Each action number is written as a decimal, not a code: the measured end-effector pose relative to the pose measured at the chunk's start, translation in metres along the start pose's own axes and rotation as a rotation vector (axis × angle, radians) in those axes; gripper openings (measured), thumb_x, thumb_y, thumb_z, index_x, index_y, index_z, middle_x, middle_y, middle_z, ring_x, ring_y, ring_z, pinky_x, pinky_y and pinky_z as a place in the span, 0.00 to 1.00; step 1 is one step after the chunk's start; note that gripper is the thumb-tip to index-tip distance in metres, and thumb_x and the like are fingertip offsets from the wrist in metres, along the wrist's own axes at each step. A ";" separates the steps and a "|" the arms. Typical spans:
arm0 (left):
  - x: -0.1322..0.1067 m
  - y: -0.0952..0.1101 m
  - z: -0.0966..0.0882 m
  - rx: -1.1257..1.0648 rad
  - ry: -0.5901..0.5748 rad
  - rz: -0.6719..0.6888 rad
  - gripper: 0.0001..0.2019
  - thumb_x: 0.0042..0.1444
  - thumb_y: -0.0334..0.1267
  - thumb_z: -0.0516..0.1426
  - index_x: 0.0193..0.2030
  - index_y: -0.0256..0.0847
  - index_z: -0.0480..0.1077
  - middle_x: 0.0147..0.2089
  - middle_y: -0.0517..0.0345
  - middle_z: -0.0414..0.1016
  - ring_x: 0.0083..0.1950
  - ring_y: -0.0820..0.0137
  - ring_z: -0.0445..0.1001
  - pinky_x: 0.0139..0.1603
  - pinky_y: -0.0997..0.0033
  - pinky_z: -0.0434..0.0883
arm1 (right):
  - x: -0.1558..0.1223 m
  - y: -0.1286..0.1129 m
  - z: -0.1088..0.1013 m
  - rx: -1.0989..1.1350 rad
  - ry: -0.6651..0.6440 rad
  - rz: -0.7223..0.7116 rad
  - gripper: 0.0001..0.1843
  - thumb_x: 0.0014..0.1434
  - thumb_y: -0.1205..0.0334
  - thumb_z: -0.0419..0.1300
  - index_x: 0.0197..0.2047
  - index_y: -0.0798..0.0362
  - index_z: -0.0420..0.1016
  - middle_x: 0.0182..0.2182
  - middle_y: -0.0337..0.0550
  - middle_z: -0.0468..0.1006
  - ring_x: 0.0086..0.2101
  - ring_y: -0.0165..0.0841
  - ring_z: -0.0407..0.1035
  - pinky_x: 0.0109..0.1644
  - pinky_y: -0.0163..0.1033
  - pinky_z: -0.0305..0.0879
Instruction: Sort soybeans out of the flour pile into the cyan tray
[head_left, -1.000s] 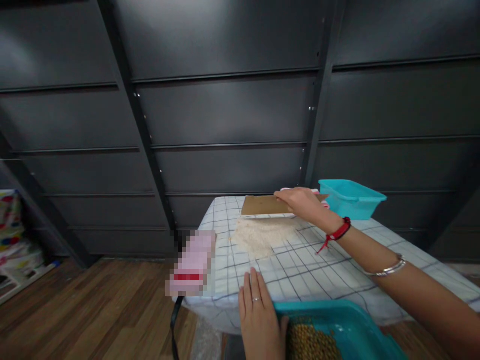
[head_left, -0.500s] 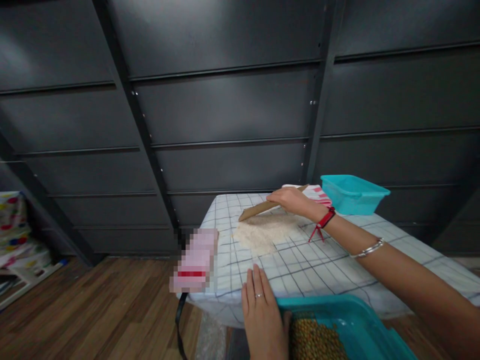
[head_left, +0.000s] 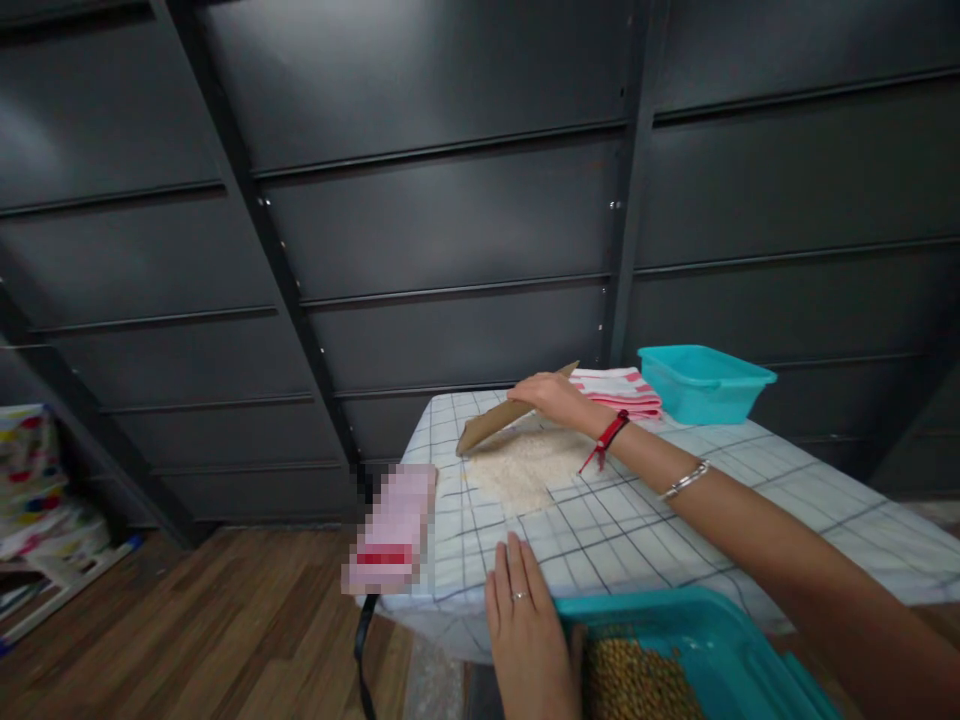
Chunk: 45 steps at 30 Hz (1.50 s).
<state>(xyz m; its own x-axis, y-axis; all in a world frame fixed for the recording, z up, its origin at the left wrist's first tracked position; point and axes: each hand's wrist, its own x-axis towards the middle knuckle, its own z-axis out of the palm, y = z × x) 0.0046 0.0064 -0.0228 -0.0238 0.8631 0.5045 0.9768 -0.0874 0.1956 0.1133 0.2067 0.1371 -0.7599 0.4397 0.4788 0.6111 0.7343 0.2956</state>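
My right hand (head_left: 551, 397) is closed round the top edge of a bent brown piece of cardboard (head_left: 487, 425). The cardboard stands tilted on the checked cloth, at the far left side of a thin spread of pale, fine grains (head_left: 529, 470) whose kind I cannot make out. Close to me, my left hand (head_left: 531, 630) holds the left side of a teal plastic container (head_left: 637, 603). Its fingers lie straight and together outside, and its thumb hooks over the rim. Small brownish-yellow grains (head_left: 637, 680) lie inside that container, whose near part is cut off by the frame.
The table wears a white checked cloth (head_left: 750, 500). A folded pink-and-white striped cloth (head_left: 619, 390) and a second teal container (head_left: 705, 385) stand at the back right. At the left edge lies a pixelated pink object (head_left: 394, 525) with a black strap. Dark metal panels (head_left: 450, 230) rise behind.
My right hand and the cardboard have moved left along the far side of the pale grains, uncovering more of the striped cloth. My left hand stays on the container. The view has shifted slightly.
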 end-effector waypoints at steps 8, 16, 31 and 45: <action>0.000 0.000 -0.001 0.010 -0.001 -0.005 0.34 0.41 0.30 0.55 0.59 0.29 0.53 0.62 0.42 0.57 0.62 0.54 0.53 0.59 0.49 0.59 | -0.016 0.014 -0.003 0.072 -0.038 -0.033 0.17 0.48 0.78 0.51 0.39 0.55 0.72 0.35 0.44 0.77 0.36 0.31 0.69 0.40 0.35 0.61; -0.001 -0.001 0.001 0.022 -0.012 0.001 0.34 0.41 0.30 0.54 0.59 0.29 0.53 0.62 0.43 0.56 0.63 0.53 0.53 0.59 0.49 0.59 | -0.036 0.033 -0.031 0.093 0.033 -0.011 0.19 0.49 0.78 0.49 0.42 0.55 0.71 0.39 0.46 0.76 0.40 0.32 0.68 0.44 0.39 0.60; 0.000 -0.001 0.002 0.031 -0.026 -0.005 0.37 0.39 0.29 0.56 0.60 0.28 0.52 0.63 0.42 0.55 0.62 0.53 0.53 0.59 0.49 0.59 | 0.000 0.007 0.007 0.204 0.019 -0.199 0.17 0.50 0.79 0.50 0.38 0.54 0.71 0.35 0.42 0.77 0.38 0.30 0.68 0.45 0.37 0.61; 0.001 -0.001 -0.002 0.035 -0.008 0.010 0.36 0.39 0.30 0.56 0.59 0.26 0.53 0.61 0.41 0.57 0.61 0.52 0.56 0.57 0.49 0.62 | -0.024 0.037 -0.006 0.120 0.088 -0.056 0.19 0.50 0.78 0.47 0.41 0.54 0.71 0.39 0.45 0.76 0.42 0.32 0.67 0.48 0.40 0.57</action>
<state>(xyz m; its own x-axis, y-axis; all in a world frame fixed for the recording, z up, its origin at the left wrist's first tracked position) 0.0035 0.0069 -0.0208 -0.0125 0.8664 0.4991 0.9839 -0.0783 0.1606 0.1558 0.2200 0.1416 -0.7665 0.3533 0.5363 0.5333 0.8154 0.2251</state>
